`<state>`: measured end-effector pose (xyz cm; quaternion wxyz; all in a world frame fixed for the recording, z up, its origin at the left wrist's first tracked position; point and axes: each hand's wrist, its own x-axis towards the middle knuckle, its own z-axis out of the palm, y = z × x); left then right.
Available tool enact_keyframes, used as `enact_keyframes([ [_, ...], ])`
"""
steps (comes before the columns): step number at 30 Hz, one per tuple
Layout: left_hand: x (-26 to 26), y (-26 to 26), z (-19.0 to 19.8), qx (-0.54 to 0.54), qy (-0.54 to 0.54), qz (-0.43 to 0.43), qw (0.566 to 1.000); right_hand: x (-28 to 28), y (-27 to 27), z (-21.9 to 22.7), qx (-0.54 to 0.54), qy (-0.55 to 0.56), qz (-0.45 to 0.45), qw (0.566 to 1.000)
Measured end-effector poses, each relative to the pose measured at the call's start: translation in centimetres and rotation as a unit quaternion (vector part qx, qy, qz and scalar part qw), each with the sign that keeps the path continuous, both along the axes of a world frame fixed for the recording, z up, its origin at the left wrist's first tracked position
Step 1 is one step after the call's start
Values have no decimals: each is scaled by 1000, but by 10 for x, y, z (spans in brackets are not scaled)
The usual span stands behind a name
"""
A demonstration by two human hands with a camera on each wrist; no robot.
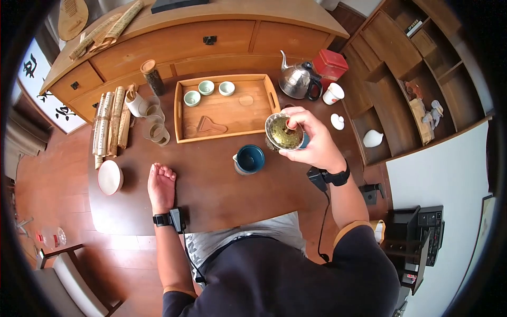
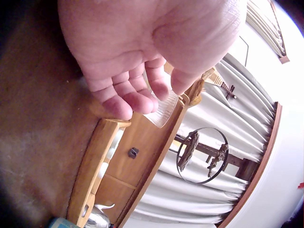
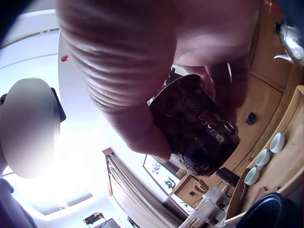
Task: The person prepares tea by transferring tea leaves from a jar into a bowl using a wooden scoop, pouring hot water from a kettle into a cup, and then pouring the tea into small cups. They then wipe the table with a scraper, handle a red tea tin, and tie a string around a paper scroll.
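My right hand (image 1: 319, 142) holds a dark patterned cup (image 1: 270, 142) up over the table, thumb on one side and fingers on the other. Seen from above, its round top looks golden-green, with a fingertip at a small red spot in the middle. The right wrist view shows swirling patterns on the cup's dark wall (image 3: 199, 123), tilted in the grip. Left of it and lower stands a dark blue pitcher (image 1: 249, 159) with a pale spout. Palm up near the table's front, my left hand (image 1: 162, 185) is idle, its fingers loosely curled around nothing.
A wooden tray (image 1: 229, 138) carries three pale cups and a wooden piece. Behind right stand a steel kettle (image 1: 298, 81), red tin (image 1: 330, 66) and white cup (image 1: 333, 94). Bamboo scrolls (image 1: 111, 124), glasses (image 1: 154, 129), a tea jar (image 1: 153, 79) and bowl (image 1: 110, 177) line the left.
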<state>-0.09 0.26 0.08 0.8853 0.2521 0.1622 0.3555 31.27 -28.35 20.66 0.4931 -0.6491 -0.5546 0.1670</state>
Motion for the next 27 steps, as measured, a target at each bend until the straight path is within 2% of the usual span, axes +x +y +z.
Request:
enact_keyframes([
  [3, 1, 0, -1, -4, 1, -3, 1000, -17, -14, 10, 22, -58, -9, 998],
  [8, 2, -1, 2, 2, 13, -7, 1000, -40, -35, 13, 5, -90, -22, 996],
  [12, 3, -1, 1, 12, 23, -5, 1000, -50, -53, -1, 7, -101, -62, 993],
  [16, 4, -2, 4, 24, 26, -10, 999, -56, -74, -36, 13, -108, -122, 987],
  [19, 9, -10, 14, 64, 97, 13, 993, -67, -84, -55, 10, -108, -138, 984],
  [23, 14, -31, 23, 220, 166, -10, 961, -87, -88, -73, -2, -104, -114, 988],
  [24, 11, -39, 28, 233, 170, -31, 957, -92, -88, -76, -7, -99, -104, 990],
  [27, 3, -77, 62, 349, 229, -148, 896, -109, -83, -79, -12, -102, -77, 992],
])
